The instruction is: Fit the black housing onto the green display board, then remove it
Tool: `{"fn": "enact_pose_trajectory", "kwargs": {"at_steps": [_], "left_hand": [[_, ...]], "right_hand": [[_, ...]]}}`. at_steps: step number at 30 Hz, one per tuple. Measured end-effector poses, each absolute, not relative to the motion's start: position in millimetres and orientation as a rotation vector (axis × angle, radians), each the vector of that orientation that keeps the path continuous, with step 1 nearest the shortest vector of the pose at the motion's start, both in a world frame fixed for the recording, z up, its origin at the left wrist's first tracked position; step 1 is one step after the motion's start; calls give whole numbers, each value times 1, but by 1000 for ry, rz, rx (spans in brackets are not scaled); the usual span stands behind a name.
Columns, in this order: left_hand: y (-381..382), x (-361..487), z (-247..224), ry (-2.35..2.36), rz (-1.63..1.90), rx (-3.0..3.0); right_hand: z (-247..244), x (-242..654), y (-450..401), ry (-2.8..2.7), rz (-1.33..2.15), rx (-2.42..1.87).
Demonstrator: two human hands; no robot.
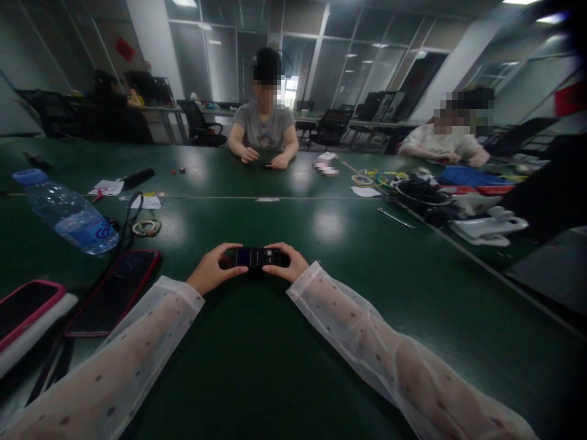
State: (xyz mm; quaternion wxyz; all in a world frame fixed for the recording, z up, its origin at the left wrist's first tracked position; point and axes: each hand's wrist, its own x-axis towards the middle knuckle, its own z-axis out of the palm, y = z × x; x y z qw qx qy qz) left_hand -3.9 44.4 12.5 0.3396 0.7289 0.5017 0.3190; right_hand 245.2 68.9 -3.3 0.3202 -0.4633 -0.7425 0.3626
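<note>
Between my two hands lies a small black device [255, 259], turned sideways, with a dark screen at its left and light-marked buttons at its right. My left hand [219, 266] pinches its left end, thumb along the near edge and fingers along the far edge. The right end sits in the same kind of pinch from my right hand [287, 263]. It is held at or just above the green tabletop [257, 354]; I cannot tell whether it touches. Sheer dotted sleeves cover both my forearms.
Left of me are a red-edged phone [115, 294], a pink-cased phone [27, 308] and a tilted water bottle [68, 214]. A wrench [395, 218] lies to the right, before a pile of cables and a white clamp-like part [490, 226]. Two people sit across the table.
</note>
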Motion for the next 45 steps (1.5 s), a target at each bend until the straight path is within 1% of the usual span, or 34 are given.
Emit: {"fn": "enact_pose_trajectory", "kwargs": {"at_steps": [11, 27, 32, 38, 45], "left_hand": [[46, -5, 8, 1275, 831, 1902], [45, -5, 10, 1282, 825, 1895], [44, -5, 10, 1270, 836, 1883], [44, -3, 9, 1296, 837, 1873], [45, -4, 6, 1316, 851, 1866]], "right_hand": [[-5, 246, 70, -1958, 937, -1178], [-1, 242, 62, -1955, 879, -1228], [-3, 241, 63, -1968, 813, -1220], [-7, 241, 64, -1996, 648, -1156], [-12, 242, 69, -2011, 613, -1109]]}}
